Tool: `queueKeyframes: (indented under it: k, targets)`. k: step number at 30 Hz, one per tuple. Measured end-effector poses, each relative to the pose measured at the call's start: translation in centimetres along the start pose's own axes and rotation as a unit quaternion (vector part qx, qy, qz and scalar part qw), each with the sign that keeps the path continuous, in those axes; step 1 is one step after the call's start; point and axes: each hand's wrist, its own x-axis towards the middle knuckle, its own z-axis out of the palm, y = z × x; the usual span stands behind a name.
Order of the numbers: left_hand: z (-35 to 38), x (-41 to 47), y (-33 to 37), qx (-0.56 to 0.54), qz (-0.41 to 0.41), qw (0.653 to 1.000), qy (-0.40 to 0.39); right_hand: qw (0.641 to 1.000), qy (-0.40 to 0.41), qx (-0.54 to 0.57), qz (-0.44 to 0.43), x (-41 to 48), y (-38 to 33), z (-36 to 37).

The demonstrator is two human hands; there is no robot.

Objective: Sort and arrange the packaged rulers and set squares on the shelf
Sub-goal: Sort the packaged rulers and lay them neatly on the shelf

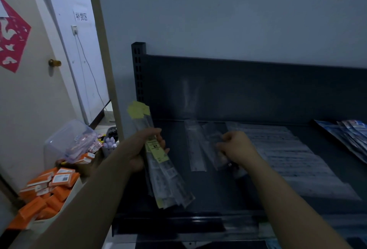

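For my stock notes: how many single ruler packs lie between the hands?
2: one pack on the shelf, a second pack beside it at the right hand. Others may be hidden.

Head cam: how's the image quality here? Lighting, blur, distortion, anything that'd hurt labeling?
Head view: dim, bluish light, shelf interior nearly black; the clear packet the right hand pinches barely separates from it, with faint glare; soft overall, print on the ruler bundle in the left hand mostly unreadable; wide-angle tilts the door frame.
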Motion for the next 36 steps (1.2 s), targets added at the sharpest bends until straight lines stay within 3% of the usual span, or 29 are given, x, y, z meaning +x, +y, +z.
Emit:
queueKeyframes:
  k: [3,8,12,15,22,25,29,33,36]
  targets:
    - [-0.1,0.0,0.0,0.013,-0.008,1.000,-0.015,0.999,0.031,0.040,0.006,0.4,0.3,-0.2]
    - [0.1,0.1,-0.5,0.020,-0.001,0.999,-0.025,0.982,0.074,-0.164,-0.055,0.7,0.9,0.6]
    - [0.1,0.5,-0.1,-0.003,-0.002,1.000,-0.011,0.975,-0.102,-0.176,-0.093,-0.2,-0.7,2.8]
    - [-0.5,0.4,0.3,-0.007,-0.001,1.000,-0.012,0.951,-0.163,-0.226,-0.135,-0.8,-1.5,3.3]
    - [-2.0,-0.4,1.9,-0.044,0.050,0.998,-0.023,0.906,-0.336,-0.115,-0.229,-3.2,-1.8,1.6]
    - [-1.6,-0.7,2.1,-0.079,0.078,0.993,-0.032,0.894,-0.384,-0.065,-0.222,-3.9,-1.9,0.6]
    - [0.4,-0.5,1.7,-0.106,0.111,0.987,-0.048,0.930,-0.310,0.137,-0.144,-4.7,-3.6,0.1]
    - [4.2,0.2,1.6,-0.160,0.216,0.961,-0.065,0.914,-0.340,0.189,-0.116,-5.0,-6.3,1.0]
    - [6.0,0.6,2.2,-0.106,0.273,0.953,-0.081,0.924,-0.292,0.208,-0.131,-4.1,-7.6,-0.1]
